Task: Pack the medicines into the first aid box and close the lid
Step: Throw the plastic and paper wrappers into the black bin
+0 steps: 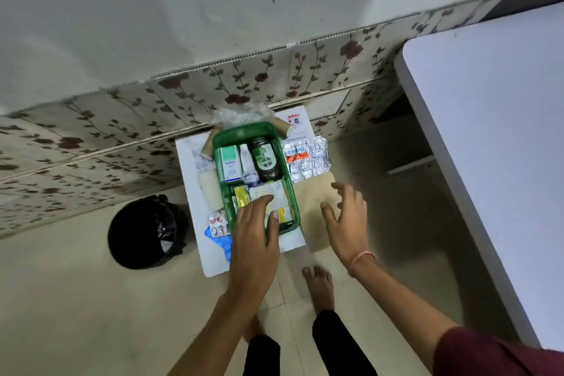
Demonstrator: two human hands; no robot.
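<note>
A green first aid box (244, 132) stands open on a low white stand (293, 242). Inside it are a dark bottle (265, 160), a teal-and-white carton (229, 163), a small white bottle (246, 163) and flat packets (274, 192). My left hand (254, 233) lies palm down over the near end of the box, fingers resting on the packets. My right hand (348, 220) hovers open to the right of the box, holding nothing. Silver blister strips (308, 158) lie right of the box. More strips (218, 227) and a white pouch (210, 189) lie left of it.
A black bin (146, 232) stands on the floor to the left. A white table (494, 161) fills the right side. Crumpled clear plastic (241, 114) and a leaflet (294, 125) sit behind the box, against the flower-patterned wall tiles. My bare feet (319, 287) stand just before the stand.
</note>
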